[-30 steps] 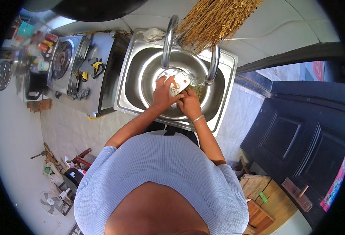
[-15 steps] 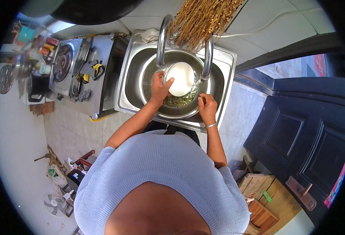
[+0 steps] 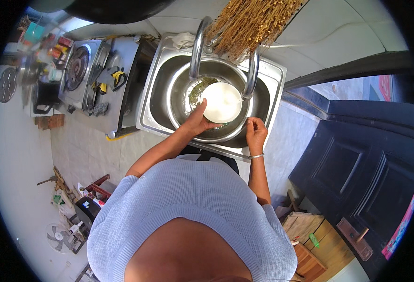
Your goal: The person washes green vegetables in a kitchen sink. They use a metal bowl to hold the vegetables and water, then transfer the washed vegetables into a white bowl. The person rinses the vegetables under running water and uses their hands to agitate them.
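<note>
My left hand [image 3: 199, 121] grips the near left edge of a white bowl [image 3: 223, 103], thumb over the rim. The bowl is over a round steel basin [image 3: 173, 96] set in the steel sink [image 3: 145, 117]. Small green pieces [image 3: 198, 89] lie in the basin, beyond and left of the bowl; the bowl hides part of the basin's inside. My right hand [image 3: 256, 134], with a bangle at the wrist, is beside the basin's near right rim, fingers curled together. Whether something small is in them I cannot make out. Two curved chrome taps [image 3: 198, 49] reach over the basin.
A bundle of dry stalks [image 3: 251, 23] hangs behind the taps. A pale cloth [image 3: 183, 40] lies on the sink's back left corner. Left of the sink is a counter with a stove [image 3: 79, 70] and black-yellow gloves [image 3: 113, 79]. A dark door [image 3: 352, 164] stands at right.
The white bowl has moved nearer and slightly right with my left hand. The green pieces now show on its far left side rather than its near side. My right hand has shifted slightly right and nearer.
</note>
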{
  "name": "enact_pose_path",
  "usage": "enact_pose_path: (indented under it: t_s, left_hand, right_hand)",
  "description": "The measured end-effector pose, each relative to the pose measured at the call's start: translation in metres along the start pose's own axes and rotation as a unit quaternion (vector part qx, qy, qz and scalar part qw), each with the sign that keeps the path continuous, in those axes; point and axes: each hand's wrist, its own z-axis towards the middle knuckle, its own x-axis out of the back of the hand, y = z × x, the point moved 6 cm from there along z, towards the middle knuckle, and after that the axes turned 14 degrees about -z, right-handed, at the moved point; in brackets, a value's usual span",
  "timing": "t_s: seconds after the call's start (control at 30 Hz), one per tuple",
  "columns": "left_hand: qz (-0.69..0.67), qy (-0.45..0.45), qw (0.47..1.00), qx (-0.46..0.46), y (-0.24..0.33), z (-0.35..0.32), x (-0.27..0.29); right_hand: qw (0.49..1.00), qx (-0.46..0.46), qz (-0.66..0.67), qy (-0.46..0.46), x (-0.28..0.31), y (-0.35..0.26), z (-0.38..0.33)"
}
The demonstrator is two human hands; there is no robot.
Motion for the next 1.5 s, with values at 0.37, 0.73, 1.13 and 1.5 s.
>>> enact_pose_path:
  t_s: [0.37, 0.73, 1.13, 1.5]
  left_hand:
    - [-0.015, -0.036, 0.999, 0.025, -0.007, 0.019, 0.023]
    - [-0.021, -0.014, 0.994, 0.104, -0.052, 0.064, 0.041]
    - [-0.054, 0.061, 0.988, 0.132, -0.026, -0.002, 0.023]
    - [0.249, 0.154, 0.955, -0.042, 0.034, -0.021, 0.0]
  right_hand:
    - [0.962, -0.071, 0.112, -0.237, -0.033, -0.033, 0.011]
    - [0.972, 0.073, -0.199, -0.102, -0.008, -0.112, 0.007]
    - [0.917, -0.259, 0.145, -0.266, -0.048, -0.052, 0.002]
    - [0.75, -0.427, 0.382, -0.33, -0.117, -0.003, -0.026]
